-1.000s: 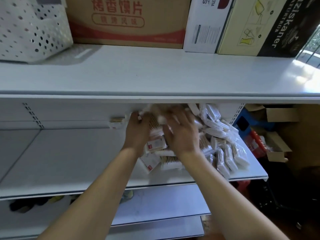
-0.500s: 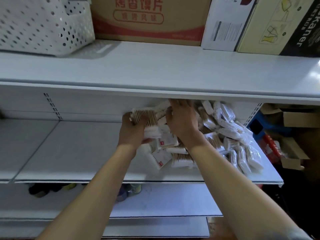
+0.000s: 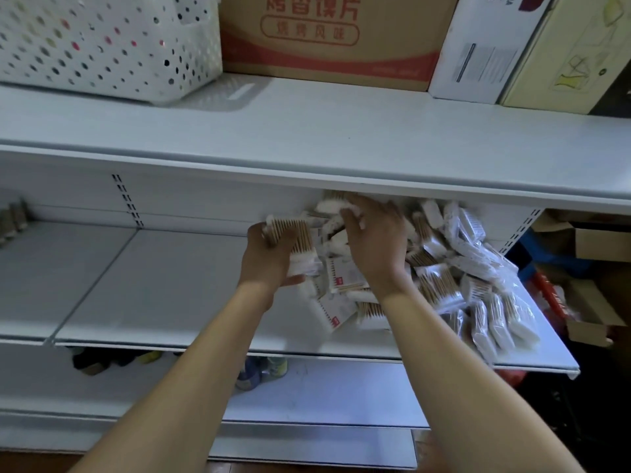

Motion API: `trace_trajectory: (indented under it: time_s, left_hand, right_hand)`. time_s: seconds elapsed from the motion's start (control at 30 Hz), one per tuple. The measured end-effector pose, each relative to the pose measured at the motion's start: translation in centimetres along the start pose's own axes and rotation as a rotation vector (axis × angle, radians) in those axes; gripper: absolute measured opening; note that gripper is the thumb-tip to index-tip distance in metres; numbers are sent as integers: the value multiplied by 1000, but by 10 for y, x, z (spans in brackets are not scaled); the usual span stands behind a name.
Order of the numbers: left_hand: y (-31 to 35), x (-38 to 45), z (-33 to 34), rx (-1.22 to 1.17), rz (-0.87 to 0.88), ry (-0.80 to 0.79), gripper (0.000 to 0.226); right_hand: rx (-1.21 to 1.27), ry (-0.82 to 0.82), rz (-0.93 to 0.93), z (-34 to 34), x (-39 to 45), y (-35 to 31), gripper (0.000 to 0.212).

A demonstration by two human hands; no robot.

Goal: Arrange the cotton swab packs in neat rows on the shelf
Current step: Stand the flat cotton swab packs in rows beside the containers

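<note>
body: two bare forearms | sleeves: none visible; left hand [image 3: 269, 256], right hand [image 3: 377, 245]: ungloved

White metal shelf [image 3: 164, 295] has a messy heap of cotton swab packs [image 3: 454, 285] dumped on its right half, maybe overlapping.

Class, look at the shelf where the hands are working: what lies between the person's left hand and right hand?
In the head view, loose swab packs from the heap fill the gap between the left hand and right hand.
</note>
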State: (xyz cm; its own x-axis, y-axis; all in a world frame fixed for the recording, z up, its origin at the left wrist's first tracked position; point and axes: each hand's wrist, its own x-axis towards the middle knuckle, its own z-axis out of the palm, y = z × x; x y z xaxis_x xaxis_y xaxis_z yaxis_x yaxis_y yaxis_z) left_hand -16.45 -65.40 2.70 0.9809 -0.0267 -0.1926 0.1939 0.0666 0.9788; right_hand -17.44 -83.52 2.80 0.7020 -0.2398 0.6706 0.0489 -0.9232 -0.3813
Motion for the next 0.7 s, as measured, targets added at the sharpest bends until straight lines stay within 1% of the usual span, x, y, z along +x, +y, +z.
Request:
trace_trajectory:
  time_s: [0.07,0.2,0.27,0.33,0.4,0.43,0.5,0.57,0.63,0.7]
  left_hand:
    - [-1,1,2,-64,-11,-18,33]
    - [-2,-3,11,-151,-56,-95,41]
    - [-2,-6,15,-184,-72,-144,46]
    - [-5,-7,17,-175,-57,-153,50]
    - [-8,-6,14,-158,-42,-132,54]
    - [-9,-6,12,-147,-41,-115,56]
    - [-10,-6,8,-124,-51,-81,61]
    - [-12,-8,3,-88,-74,-73,68]
    - [-13,-11,-1,-55,-90,-77,68]
    - [-15,-13,-4,-40,-101,-64,62]
  right_hand:
    - [129,87,-35,-3,-24,-8,21]
    - [206,71,-144,1,-67,-17,19]
    - [229,72,-192,3,-78,-17,19]
    - [234,86,-230,-1,-79,-16,19]
    - [233,105,-220,-7,-73,-10,21]
    - [202,103,-171,-11,-67,-6,25]
    - [64,25,-28,-14,-50,3,35]
    - [-99,-173,99,-10,-34,9,46]
    - [-234,-364,147,-3,-22,13,51]
    - [-303,-425,123,2,-17,16,47]
